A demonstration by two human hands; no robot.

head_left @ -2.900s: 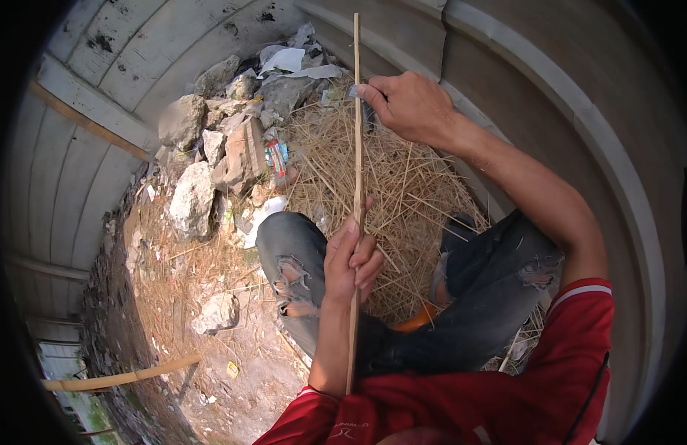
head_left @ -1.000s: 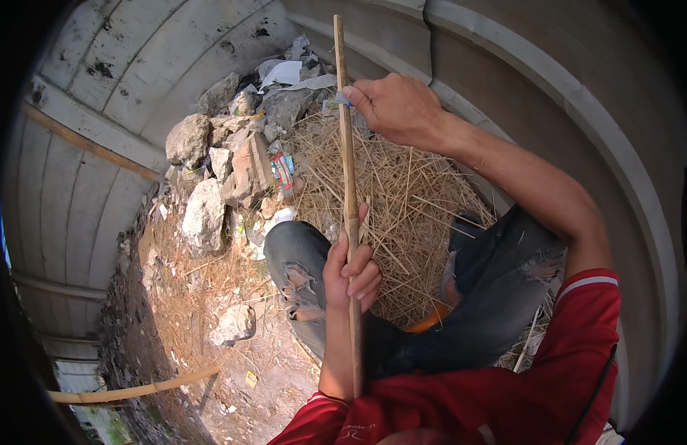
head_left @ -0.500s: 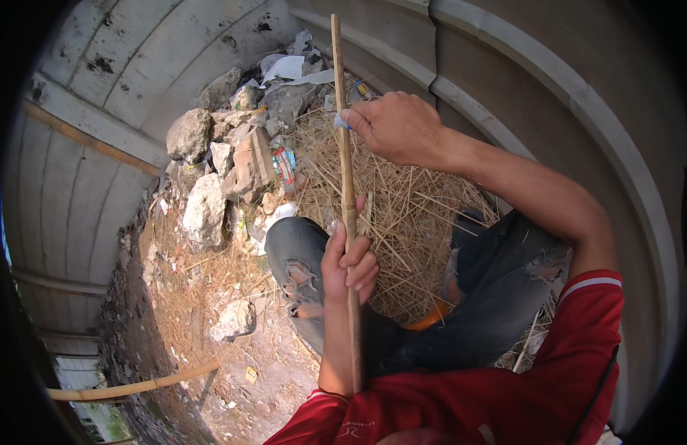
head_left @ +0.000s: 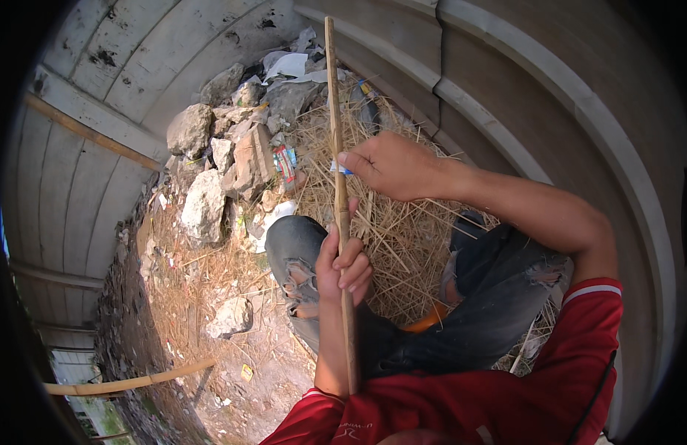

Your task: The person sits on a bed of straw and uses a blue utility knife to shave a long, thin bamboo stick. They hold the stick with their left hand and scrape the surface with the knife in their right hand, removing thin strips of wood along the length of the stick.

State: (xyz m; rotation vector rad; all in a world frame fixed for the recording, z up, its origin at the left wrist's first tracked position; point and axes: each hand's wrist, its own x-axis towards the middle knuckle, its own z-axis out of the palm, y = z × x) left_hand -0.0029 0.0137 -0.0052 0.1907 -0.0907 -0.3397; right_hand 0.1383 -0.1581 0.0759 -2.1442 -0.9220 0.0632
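A long, slim bamboo stick (head_left: 334, 96) stands nearly upright in front of me, its lower end against my red shirt. My left hand (head_left: 348, 268) is closed round its lower half, thumb along the near side. Higher up, my right hand (head_left: 403, 167) pinches a small blue-and-white piece (head_left: 341, 170) against the stick, just above a joint in the bamboo. The fingers behind it are mostly hidden, and the piece's material is unclear.
Straw-like shavings (head_left: 403, 245) cover the ground between my bent legs in torn jeans. A pile of rocks (head_left: 204, 204) and rubbish lies to the left, against the wall panels (head_left: 150, 59). A bamboo pole (head_left: 136, 383) juts in at lower left. Something orange (head_left: 428, 317) lies near my leg.
My right hand has slid down the stick with the blue-and-white piece, closer to my left hand. The stick's top has shifted slightly left; my left hand keeps its hold.
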